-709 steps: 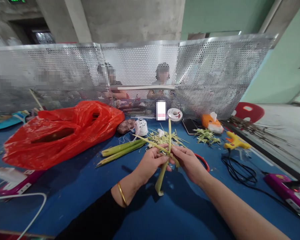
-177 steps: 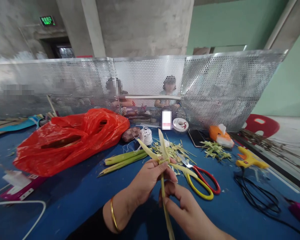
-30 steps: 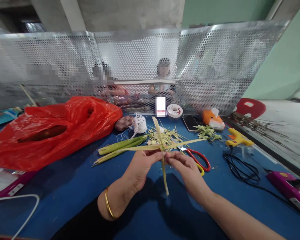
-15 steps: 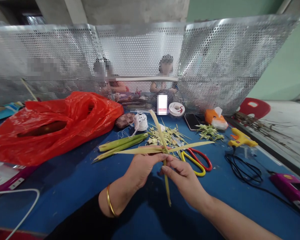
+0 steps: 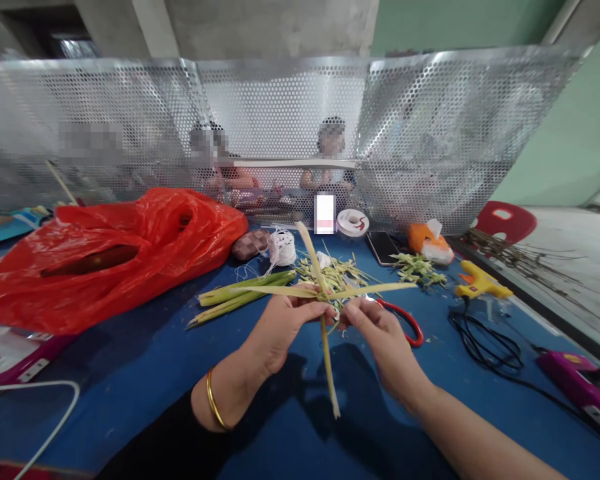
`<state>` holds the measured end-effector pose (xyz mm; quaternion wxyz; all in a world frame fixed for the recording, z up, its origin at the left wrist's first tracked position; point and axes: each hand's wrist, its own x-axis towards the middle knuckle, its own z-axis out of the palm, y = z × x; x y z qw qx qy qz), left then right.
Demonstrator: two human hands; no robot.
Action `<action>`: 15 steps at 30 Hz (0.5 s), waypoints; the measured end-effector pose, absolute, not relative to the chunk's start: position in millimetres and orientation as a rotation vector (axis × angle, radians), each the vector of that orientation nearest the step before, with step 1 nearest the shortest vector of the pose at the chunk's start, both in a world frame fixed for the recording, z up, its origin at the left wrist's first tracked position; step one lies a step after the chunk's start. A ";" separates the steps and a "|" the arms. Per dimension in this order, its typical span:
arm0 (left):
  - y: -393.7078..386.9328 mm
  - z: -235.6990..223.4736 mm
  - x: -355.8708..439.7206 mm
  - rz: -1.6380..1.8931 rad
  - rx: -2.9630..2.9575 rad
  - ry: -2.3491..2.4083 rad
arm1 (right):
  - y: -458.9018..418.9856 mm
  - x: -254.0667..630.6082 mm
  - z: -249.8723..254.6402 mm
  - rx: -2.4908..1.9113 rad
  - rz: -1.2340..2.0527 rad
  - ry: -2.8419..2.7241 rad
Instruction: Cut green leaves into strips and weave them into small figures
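Note:
Pale yellow-green leaf strips, folded together into a cross point(image 5: 323, 297), stick out to the left, right, top and bottom. My left hand point(image 5: 280, 327) pinches the cross at its centre between thumb and fingers. Just to the right, my right hand point(image 5: 377, 330) has its thumb and fingertips pressed together. A thin, narrow strand of leaf seems to run from the centre to these fingertips, though its end is hidden. Behind my right hand lie scissors with a red handle point(image 5: 410, 322), partly covered. Long green leaf stalks point(image 5: 245, 297) lie left of the cross.
Leaf scraps point(image 5: 353, 272), a white string ball point(image 5: 283, 247), a tape roll point(image 5: 353, 222) and a phone point(image 5: 381, 248) lie beyond my hands. A red plastic bag point(image 5: 180, 247) is on the left. On the right are a yellow glue gun point(image 5: 483, 281) and its black cable point(image 5: 485, 347).
My right hand has moved away from the centre of the cross, a little to the right, leaving the lower strip. My left hand still holds the cross, which has shifted slightly left.

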<state>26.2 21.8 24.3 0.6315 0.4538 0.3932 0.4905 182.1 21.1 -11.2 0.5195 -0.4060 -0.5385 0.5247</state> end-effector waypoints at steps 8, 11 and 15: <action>17.5 9.5 38.4 1.110 1.089 0.950 | 17.3 177.5 -15.5 -0.823 1.326 -1.074; 18.1 6.3 40.2 1.117 1.073 0.982 | 14.7 175.9 -15.9 -0.856 1.233 -1.083; 19.8 8.2 39.2 1.129 1.038 0.983 | 13.1 177.1 -10.5 -0.895 1.145 -1.108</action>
